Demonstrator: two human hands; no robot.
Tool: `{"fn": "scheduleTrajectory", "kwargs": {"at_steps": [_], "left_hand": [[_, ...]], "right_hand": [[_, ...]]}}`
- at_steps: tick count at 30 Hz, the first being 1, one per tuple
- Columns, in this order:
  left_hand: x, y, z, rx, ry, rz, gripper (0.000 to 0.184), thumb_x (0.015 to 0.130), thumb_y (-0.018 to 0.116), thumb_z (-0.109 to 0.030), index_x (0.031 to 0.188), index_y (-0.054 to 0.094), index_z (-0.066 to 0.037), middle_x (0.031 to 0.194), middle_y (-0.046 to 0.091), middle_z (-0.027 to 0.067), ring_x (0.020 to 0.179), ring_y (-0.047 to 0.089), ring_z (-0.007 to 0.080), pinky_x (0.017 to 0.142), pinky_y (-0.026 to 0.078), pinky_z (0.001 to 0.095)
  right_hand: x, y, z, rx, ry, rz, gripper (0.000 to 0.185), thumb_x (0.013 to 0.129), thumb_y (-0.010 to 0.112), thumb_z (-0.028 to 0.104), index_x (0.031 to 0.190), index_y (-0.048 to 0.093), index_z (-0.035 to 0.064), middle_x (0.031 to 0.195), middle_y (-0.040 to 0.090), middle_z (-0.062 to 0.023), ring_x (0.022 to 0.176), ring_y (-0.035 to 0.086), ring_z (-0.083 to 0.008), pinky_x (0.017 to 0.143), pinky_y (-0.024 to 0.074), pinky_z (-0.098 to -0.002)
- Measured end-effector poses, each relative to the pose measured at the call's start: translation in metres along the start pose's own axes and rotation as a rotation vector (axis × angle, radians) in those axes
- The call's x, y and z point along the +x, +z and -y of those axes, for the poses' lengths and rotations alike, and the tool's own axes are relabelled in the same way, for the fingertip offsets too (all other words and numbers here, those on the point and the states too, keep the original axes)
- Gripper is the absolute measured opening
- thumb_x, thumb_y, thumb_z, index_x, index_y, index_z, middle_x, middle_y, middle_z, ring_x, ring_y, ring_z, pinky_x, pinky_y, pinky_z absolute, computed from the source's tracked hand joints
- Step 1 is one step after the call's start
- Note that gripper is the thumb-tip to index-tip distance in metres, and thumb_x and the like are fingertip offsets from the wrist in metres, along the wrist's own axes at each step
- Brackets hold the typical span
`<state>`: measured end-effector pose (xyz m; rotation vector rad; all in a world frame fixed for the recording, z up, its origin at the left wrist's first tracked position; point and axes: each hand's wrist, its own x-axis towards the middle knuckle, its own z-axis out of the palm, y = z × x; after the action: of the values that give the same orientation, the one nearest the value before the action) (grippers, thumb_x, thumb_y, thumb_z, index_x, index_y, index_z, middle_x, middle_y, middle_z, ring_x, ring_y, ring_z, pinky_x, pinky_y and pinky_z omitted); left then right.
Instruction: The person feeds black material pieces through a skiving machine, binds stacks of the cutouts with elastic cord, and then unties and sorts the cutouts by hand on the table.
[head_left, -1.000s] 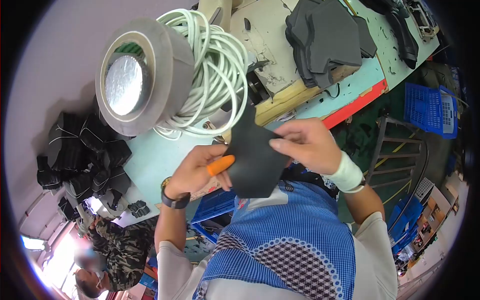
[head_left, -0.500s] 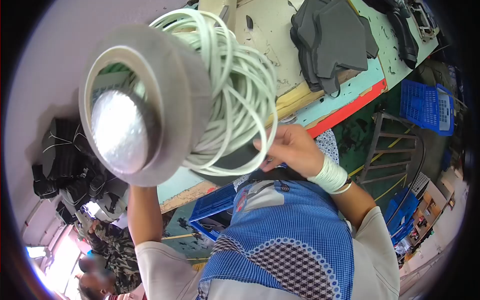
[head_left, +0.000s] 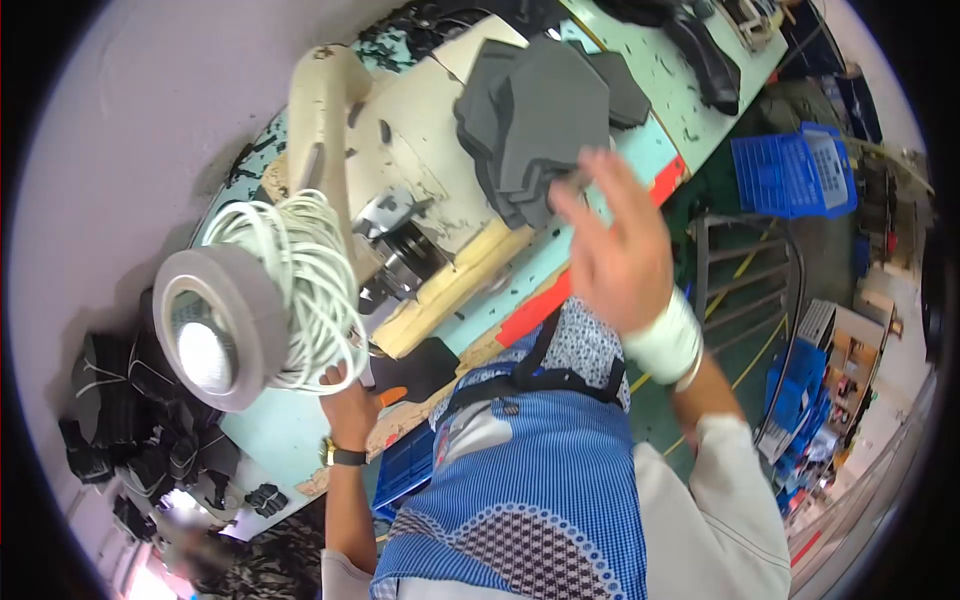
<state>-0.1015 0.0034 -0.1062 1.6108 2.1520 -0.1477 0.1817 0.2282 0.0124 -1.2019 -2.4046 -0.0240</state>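
Note:
My right hand [head_left: 622, 250], blurred by motion, is raised with its fingers apart beside a stack of dark grey foam-like pieces [head_left: 550, 115]. Nothing shows in it. A pale wrapping surrounds that wrist. At the table edge, my left hand [head_left: 350, 412] is curled, its fingers partly hidden under a coil of whitish cord [head_left: 310, 290]. An orange-handled tool [head_left: 391, 396] juts from it; its working end is unclear. Close by lies a flat dark piece [head_left: 425, 368]. The cord hangs close to the camera with a grey tape roll [head_left: 245, 325].
A cream-coloured machine [head_left: 325, 120] with a dark metal wheel part [head_left: 410, 255] stands on the table. Tied dark bundles [head_left: 115, 395] lie at left, near a person in camouflage clothing [head_left: 275, 550]. Blue crates [head_left: 795, 175] and a metal rack [head_left: 740, 265] stand at right.
My right hand has left the cord and moved up and right, its fingers spreading. The cord and tape roll appear smaller and lower left, uncovering the machine and my left hand.

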Motion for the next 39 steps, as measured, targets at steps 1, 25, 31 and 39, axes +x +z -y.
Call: {"fn": "scheduleTrajectory", "kwargs": {"at_steps": [1, 25, 31, 39], "left_hand": [[-0.006, 0.019, 0.006, -0.113, 0.021, -0.037, 0.055, 0.059, 0.085, -0.033, 0.093, 0.057, 0.0, 0.087, 0.058, 0.0144, 0.081, 0.053, 0.036, 0.069, 0.043, 0.0455], [0.059, -0.143, 0.018, -1.221, -0.046, 0.789, 0.027, 0.1, 0.043, -0.019, 0.106, 0.048, 0.006, 0.071, 0.064, 0.021, 0.051, 0.064, 0.0241, 0.043, 0.054, 0.0327], [0.072, -0.07, 0.027, -1.164, -0.101, 0.504, 0.029, 0.099, 0.046, -0.022, 0.101, 0.055, 0.005, 0.072, 0.064, 0.0158, 0.055, 0.064, 0.0203, 0.05, 0.053, 0.0279], [0.028, -0.108, -0.097, -1.594, 0.056, 0.722, 0.028, 0.097, 0.052, -0.023, 0.103, 0.057, 0.003, 0.085, 0.066, 0.0119, 0.073, 0.066, 0.0146, 0.066, 0.055, 0.0271]], "right_hand": [[-0.004, -0.001, 0.017, 0.112, -0.058, -0.038, 0.024, 0.068, 0.063, 0.002, 0.092, 0.067, 0.0019, 0.103, 0.061, -0.0181, 0.101, 0.06, -0.0386, 0.089, 0.0499, -0.0444], [-0.038, 0.047, 0.078, 1.659, 1.146, 1.137, 0.035, 0.09, 0.061, 0.026, 0.105, 0.06, -0.0064, 0.085, 0.065, -0.0092, 0.064, 0.063, -0.0158, 0.056, 0.0548, -0.0249], [-0.057, 0.027, 0.065, 1.344, 0.924, 0.587, 0.024, 0.088, 0.065, 0.014, 0.103, 0.062, -0.0053, 0.082, 0.065, -0.005, 0.069, 0.061, -0.0087, 0.053, 0.0482, -0.0236], [-0.028, -0.037, 0.065, 0.954, 0.513, 0.221, 0.016, 0.078, 0.07, 0.005, 0.092, 0.064, -0.0016, 0.074, 0.065, -0.009, 0.063, 0.061, -0.0131, 0.059, 0.0474, -0.0253]]}}
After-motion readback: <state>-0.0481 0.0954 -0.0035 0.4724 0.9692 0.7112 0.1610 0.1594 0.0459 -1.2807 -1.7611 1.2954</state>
